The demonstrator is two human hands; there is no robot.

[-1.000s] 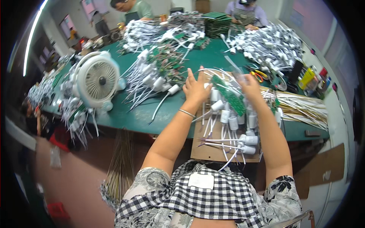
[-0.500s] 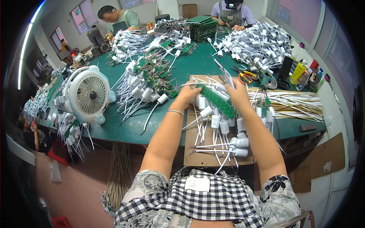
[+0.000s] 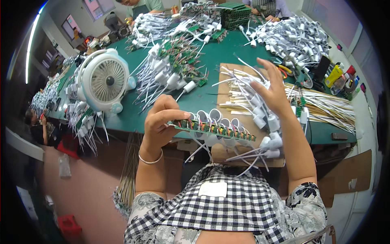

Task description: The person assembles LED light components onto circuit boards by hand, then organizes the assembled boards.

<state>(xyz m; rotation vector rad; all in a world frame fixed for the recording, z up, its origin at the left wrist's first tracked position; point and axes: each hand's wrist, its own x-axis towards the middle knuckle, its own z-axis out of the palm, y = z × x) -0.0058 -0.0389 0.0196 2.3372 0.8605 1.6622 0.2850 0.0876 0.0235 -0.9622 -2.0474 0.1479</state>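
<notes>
My left hand is closed on the left end of a long green circuit board strip, held above the table's near edge. Small coloured components and thin wires line the strip, and several white tubes hang behind and below it. To the right, my right hand is raised with thumb and fingers spread, holding nothing. Beneath it lies a heap of white cylindrical housings with white cables, on a brown cardboard sheet.
A white and blue fan stands at the left. Piles of cabled white housings cover the far table. Long wire bundles, pliers and bottles lie to the right. Stacked green boards sit at the back, near two people.
The board has come nearer and tipped, now showing its component side. My right hand has let go of a slim pale object and opened. The view has shifted downward.
</notes>
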